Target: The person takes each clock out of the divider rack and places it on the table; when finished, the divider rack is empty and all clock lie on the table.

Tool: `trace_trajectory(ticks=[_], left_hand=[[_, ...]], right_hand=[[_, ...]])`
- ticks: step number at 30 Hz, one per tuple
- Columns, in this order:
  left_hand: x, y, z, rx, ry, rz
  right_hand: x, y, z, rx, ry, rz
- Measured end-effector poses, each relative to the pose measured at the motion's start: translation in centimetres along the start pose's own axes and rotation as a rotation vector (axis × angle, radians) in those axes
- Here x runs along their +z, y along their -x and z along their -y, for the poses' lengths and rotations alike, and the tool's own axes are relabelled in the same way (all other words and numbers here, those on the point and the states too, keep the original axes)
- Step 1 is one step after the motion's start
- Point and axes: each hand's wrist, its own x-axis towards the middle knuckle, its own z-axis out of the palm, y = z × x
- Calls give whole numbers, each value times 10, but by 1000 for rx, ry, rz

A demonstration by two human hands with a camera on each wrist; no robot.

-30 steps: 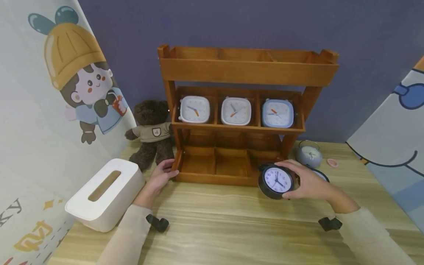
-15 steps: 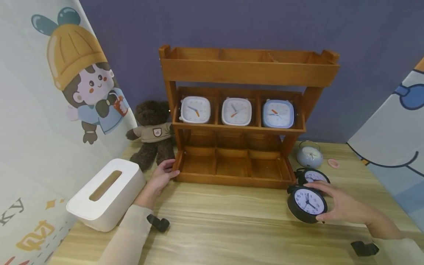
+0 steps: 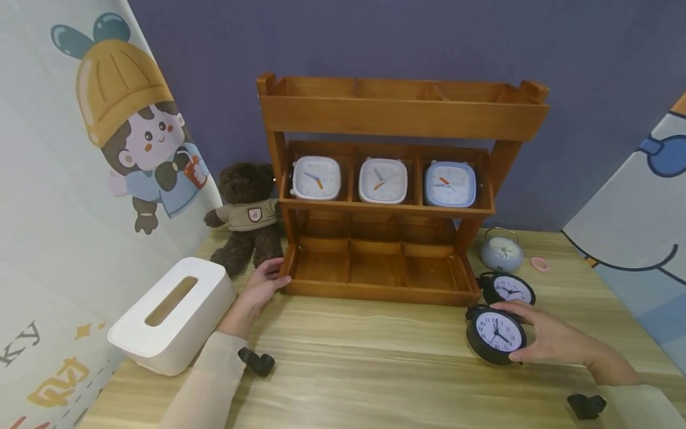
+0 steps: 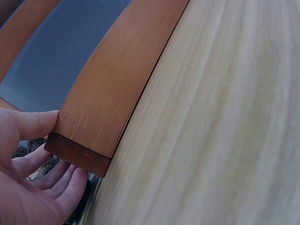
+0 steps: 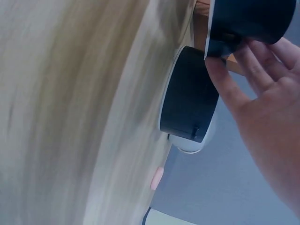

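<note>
The right hand (image 3: 546, 336) grips a round black alarm clock (image 3: 495, 333) by its right side, just in front of a second black clock (image 3: 511, 290) and beside the wooden rack's (image 3: 383, 293) lower right corner. A short drum, the held clock tips its dial up toward the person — twelve pointing away. The left hand (image 3: 262, 285) holds the rack's left front corner. A second ago the clock was before the lower right compartment; now it sits farther right and nearer the person.
</note>
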Motion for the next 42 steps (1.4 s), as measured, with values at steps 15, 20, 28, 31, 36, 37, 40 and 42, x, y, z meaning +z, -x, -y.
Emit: trace_trajectory(ticks=[15, 20, 28, 31, 36, 37, 40, 42], left_hand=[[1, 1, 0, 15, 9, 3], [2, 1, -1, 12, 3, -1], [0, 1, 0, 4, -2, 5], [0, 2, 0, 0, 1, 12], [0, 2, 0, -5, 3, 14], [0, 2, 1, -5, 3, 13], [0, 2, 1, -5, 3, 12], [0, 2, 0, -6, 1, 12]], right_hand=[[4, 0, -12, 23, -15, 4], [3, -1, -12, 20, -29, 21], [2, -1, -10, 8, 53, 38], [1, -2, -12, -9, 47, 64], [-10, -12, -14, -118, -30, 94], [-14, -16, -12, -143, -36, 84], [-30, -33, 5, -170, 9, 35], [-42, -45, 21, -149, 64, -3]])
